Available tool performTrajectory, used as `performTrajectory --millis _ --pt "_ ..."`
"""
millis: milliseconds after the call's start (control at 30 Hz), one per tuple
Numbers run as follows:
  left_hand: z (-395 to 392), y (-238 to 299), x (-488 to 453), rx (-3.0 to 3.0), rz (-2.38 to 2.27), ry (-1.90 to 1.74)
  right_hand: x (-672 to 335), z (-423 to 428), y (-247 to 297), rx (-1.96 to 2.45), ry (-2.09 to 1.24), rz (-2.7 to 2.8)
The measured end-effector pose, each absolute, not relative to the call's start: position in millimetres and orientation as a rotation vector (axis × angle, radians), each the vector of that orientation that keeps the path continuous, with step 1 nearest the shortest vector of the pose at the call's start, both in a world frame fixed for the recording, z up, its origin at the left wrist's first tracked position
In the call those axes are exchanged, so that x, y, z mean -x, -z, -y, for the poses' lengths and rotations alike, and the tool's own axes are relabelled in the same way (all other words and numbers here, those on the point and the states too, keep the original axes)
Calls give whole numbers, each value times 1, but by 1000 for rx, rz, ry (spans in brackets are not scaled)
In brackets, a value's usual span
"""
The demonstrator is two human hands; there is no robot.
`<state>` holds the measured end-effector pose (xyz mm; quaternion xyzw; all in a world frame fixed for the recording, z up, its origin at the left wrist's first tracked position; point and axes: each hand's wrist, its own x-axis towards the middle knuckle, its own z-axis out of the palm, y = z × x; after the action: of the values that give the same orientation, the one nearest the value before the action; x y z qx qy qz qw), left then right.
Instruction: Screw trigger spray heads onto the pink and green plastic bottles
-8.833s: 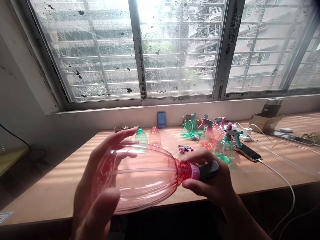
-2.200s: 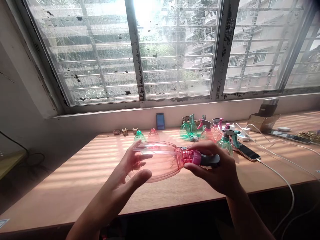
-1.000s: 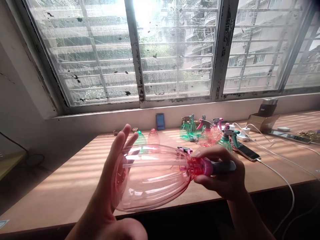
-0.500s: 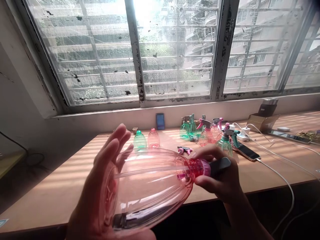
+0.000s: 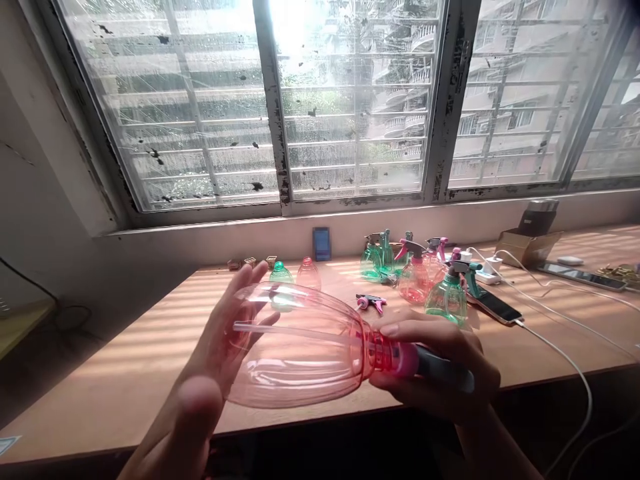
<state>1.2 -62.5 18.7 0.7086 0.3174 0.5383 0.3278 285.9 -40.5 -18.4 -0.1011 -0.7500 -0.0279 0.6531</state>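
Observation:
A clear pink spray bottle (image 5: 300, 353) lies sideways in the air above the wooden desk (image 5: 125, 360), its tube showing inside. My left hand (image 5: 215, 353) cups the bottle's base with fingers spread against the plastic. My right hand (image 5: 440, 367) is closed round the pink collar and grey spray head (image 5: 425, 363) at the neck.
Two headless bottles, green (image 5: 280, 275) and pink (image 5: 309, 273), stand near the back. A loose spray head (image 5: 371, 302) lies mid-desk. Several finished sprayers (image 5: 417, 273) cluster at right, beside a phone (image 5: 495, 305), white cable (image 5: 565, 353), and cardboard box (image 5: 530, 243).
The bottle has dropped lower and tilted, its neck now pointing down to the right. My right hand moved down with the spray head; my left hand still cups the base.

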Motion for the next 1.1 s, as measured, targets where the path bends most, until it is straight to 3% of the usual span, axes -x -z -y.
performTrajectory --millis 167,433,633,800,933,1100 --pt "71 -15 -10 -1808 -964 -1425 -280 37 20 315 61 1698" --pt "86 -17 -13 -2179 -900 -1564 -288 39 23 413 -539 1523" --pt "63 -13 -1 -2091 -715 -1496 -286 43 20 409 -213 1567" --pt "51 -8 9 -1900 -941 -1356 -282 43 17 337 65 1681" --pt "54 -8 18 -2001 -1043 -1212 -282 41 19 392 -59 1651" --pt "64 -14 7 -2108 -931 -1431 -285 39 23 461 -431 1536"
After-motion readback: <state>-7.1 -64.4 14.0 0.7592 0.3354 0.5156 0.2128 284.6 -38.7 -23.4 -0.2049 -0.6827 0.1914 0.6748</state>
